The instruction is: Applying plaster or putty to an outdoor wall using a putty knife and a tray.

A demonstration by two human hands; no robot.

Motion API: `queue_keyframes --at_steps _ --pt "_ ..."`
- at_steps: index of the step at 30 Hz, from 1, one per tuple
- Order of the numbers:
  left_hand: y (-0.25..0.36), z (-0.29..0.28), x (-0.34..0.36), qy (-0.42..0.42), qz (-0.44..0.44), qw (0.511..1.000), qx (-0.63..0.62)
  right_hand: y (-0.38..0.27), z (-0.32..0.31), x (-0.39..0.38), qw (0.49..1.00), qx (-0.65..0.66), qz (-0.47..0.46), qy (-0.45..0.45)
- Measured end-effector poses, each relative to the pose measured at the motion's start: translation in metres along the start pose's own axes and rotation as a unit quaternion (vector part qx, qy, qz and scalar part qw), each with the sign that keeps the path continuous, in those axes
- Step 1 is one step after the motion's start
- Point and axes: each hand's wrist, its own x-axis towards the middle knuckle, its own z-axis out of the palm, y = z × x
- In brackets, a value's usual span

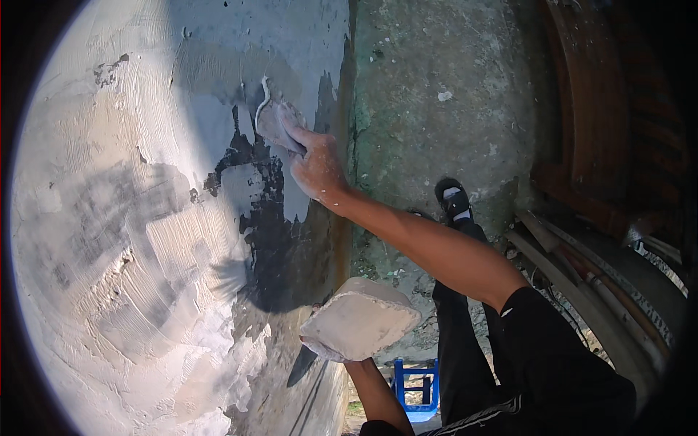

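My right hand (316, 163) is closed on a plaster-coated flat spreading tool (273, 122), held against or just over the wall (174, 87), beside a ridge of white filler. The wall has rough white and grey coats with dark bare patches. Lower down, my left hand (326, 352), mostly hidden, supports a squarish board or shallow pan (363, 316) loaded with pale, smooth paste. A dark, flat blade-like shape (302, 367) shows beside that hand; I cannot tell whether it is held.
A stained concrete floor (436, 94) runs along the wall's foot, with my shoe (452, 200) on it. Brown wooden furniture or boards (589, 109) stand at the right, above several leaning planks and pipes (596, 283). A blue plastic stool (416, 385) sits below, near my legs.
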Motion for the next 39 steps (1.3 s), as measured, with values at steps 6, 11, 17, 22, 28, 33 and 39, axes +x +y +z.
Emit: queue_keyframes --at_steps 6,11,17,22,28,33,39 --pt "-0.005 0.002 0.001 -0.034 0.005 0.999 -0.004 -0.024 -0.055 -0.026 0.988 -0.016 0.109 -0.11" --pt "0.006 0.03 0.007 -0.185 0.001 0.983 -0.005 -0.025 -0.024 0.045 0.987 -0.028 -0.131 0.085" --pt "0.022 0.026 0.008 -0.106 0.002 0.994 0.014 -0.028 -0.039 -0.052 0.987 -0.03 -0.078 -0.134" --pt "0.018 0.056 -0.001 -0.209 -0.048 0.976 -0.041 -0.022 -0.051 -0.009 0.999 -0.037 0.027 0.028" --pt "0.024 0.027 0.006 -0.177 -0.024 0.984 0.003 0.021 -0.025 0.055 0.993 -0.043 -0.083 0.067" --pt "0.022 0.033 -0.003 -0.155 -0.022 0.988 0.013 0.015 -0.065 -0.038 0.959 -0.062 0.048 -0.274" --pt "0.025 0.024 -0.002 -0.159 0.026 0.986 0.05 -0.011 -0.059 0.022 0.998 -0.057 0.036 0.011"
